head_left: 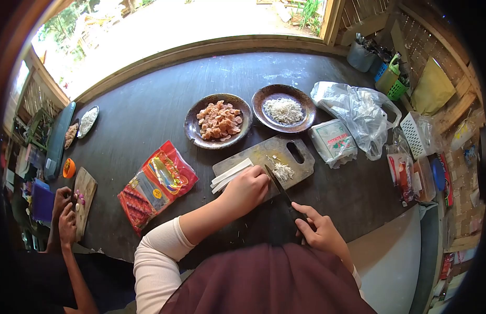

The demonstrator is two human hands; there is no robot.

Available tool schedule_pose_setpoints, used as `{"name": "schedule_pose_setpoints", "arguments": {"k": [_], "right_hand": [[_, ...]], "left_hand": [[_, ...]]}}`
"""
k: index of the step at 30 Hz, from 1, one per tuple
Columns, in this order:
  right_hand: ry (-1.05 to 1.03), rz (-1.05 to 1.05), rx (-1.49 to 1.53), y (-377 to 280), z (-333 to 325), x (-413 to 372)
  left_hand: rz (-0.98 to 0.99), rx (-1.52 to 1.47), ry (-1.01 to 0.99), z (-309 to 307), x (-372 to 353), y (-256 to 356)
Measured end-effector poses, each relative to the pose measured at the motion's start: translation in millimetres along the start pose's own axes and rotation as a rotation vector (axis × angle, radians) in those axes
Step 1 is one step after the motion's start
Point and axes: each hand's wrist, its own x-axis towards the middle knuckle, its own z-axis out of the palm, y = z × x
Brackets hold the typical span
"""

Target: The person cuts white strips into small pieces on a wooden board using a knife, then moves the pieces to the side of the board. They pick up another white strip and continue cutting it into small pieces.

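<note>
My left hand (249, 184) is closed over the ends of several long white food strips (231, 174) lying on the cutting board (242, 157). My right hand (320, 230) grips the handle of a kitchen knife (277, 183). The blade points away from me, right beside the left fingertips. To the right of the blade is a small heap of thin white shreds (283, 171). Beyond the board stand a brown bowl (190, 128) of sliced pinkish-orange pieces (220, 120) and a brown plate (259, 107) with a pile of white shreds (283, 110).
A red food packet (158, 184) lies left of the board. Plastic bags (355, 112) and a wrapped white pack (333, 140) lie to the right. At far left, another person's hands (66, 217) work over a wooden board (86, 196) with small purple pieces.
</note>
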Motion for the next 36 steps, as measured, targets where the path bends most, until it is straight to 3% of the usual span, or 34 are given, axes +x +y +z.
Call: {"name": "schedule_pose_setpoints", "arguments": {"k": [13, 36], "right_hand": [[0.028, -0.004, -0.028, -1, 1, -2], [0.044, -0.050, -0.096, -8, 7, 8]], "left_hand": [[-0.046, -0.186, 0.005, -3, 2, -4], [0.045, 0.079, -0.103, -3, 3, -1]]}}
